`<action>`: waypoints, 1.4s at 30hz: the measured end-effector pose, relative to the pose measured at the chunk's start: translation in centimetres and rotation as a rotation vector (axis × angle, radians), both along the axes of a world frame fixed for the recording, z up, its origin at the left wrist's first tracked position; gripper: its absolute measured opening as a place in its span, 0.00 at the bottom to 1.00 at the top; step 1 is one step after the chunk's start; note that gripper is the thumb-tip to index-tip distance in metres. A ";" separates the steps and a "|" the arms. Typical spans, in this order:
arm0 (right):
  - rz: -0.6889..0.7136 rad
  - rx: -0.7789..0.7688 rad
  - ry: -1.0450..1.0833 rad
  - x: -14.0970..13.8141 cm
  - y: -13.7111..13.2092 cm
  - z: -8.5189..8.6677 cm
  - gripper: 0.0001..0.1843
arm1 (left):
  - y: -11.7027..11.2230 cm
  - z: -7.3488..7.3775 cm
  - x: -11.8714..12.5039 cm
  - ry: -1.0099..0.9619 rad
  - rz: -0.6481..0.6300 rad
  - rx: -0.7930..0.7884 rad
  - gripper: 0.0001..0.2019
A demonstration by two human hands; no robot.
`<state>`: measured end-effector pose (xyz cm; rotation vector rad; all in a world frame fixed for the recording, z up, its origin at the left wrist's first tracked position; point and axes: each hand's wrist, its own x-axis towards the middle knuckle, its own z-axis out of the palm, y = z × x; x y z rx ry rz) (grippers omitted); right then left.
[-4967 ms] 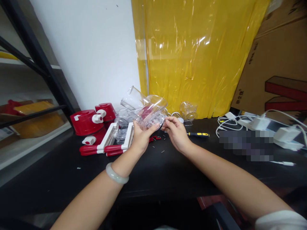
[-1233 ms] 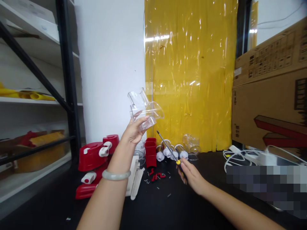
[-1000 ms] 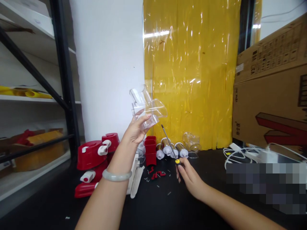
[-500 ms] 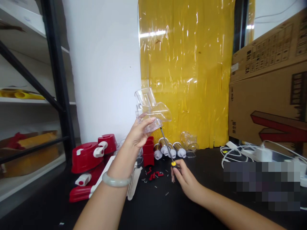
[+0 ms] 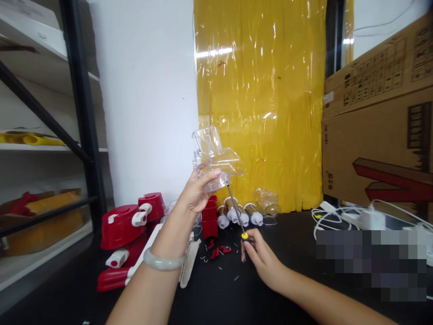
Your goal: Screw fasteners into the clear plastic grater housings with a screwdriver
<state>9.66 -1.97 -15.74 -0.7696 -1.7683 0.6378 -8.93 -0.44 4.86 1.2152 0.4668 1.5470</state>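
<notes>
My left hand [image 5: 199,187] grips a clear plastic housing [image 5: 216,155] with a hopper-like opening, holding it up above the table, thumb across its near side. In my right hand [image 5: 259,253] is a screwdriver [image 5: 236,210] with a yellow and black handle and a long dark shaft. The shaft slants up to the left, and its tip meets the underside of the housing; the exact contact spot is too small to make out. Below lie small red plastic parts [image 5: 219,251] and several loose screws [image 5: 204,259].
Red and white appliance parts [image 5: 122,225] crowd the table's left. Behind stand a red container [image 5: 209,217], several white-ended grater drums [image 5: 253,213] and another clear housing [image 5: 267,201]. White cables [image 5: 333,221] and a large cardboard box [image 5: 379,135] occupy the right.
The housing appears slightly lower and further right, with the screwdriver tip still at its underside. Both hands keep their grips; the whole view has shifted a little.
</notes>
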 end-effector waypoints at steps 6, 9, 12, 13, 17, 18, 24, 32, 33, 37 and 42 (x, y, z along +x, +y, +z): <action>-0.004 -0.004 -0.002 -0.2 -0.2 -0.1 0.25 | -0.5 0.1 -0.1 0.047 0.005 0.053 0.35; 0.009 -0.011 -0.015 -0.4 -0.3 0.1 0.25 | -0.9 0.2 -0.1 0.055 -0.003 0.065 0.36; 0.029 -0.017 0.002 -0.5 -0.5 0.3 0.24 | -1.3 0.2 -0.1 0.068 -0.009 0.079 0.37; 0.039 -0.024 0.015 -0.5 -0.5 0.4 0.23 | -1.4 0.2 -0.1 0.075 -0.013 0.085 0.37; 0.057 -0.061 0.037 -0.3 -0.5 0.6 0.23 | -1.6 0.1 0.1 0.112 -0.030 0.106 0.38; 0.045 -0.056 0.028 -0.2 -0.5 0.5 0.23 | -1.6 0.0 0.2 0.122 -0.038 0.104 0.37; -0.008 -0.014 -0.025 -0.1 -0.4 0.2 0.19 | -1.8 -0.3 0.8 0.144 -0.080 0.069 0.34; -0.016 -0.048 -0.093 -0.2 -0.3 0.4 0.14 | -1.9 -0.8 1.7 0.143 -0.084 0.051 0.34; -0.011 -0.054 -0.099 -0.2 -0.4 0.5 0.13 | -1.8 -0.8 1.7 0.145 -0.083 0.051 0.34; 0.026 -0.003 -0.208 0.7 -0.9 1.9 0.11 | -1.7 -1.0 1.7 0.149 -0.083 0.063 0.35; 0.204 -0.036 -0.346 2.6 -1.5 4.2 0.21 | -1.9 -1.0 1.9 0.147 -0.083 0.070 0.38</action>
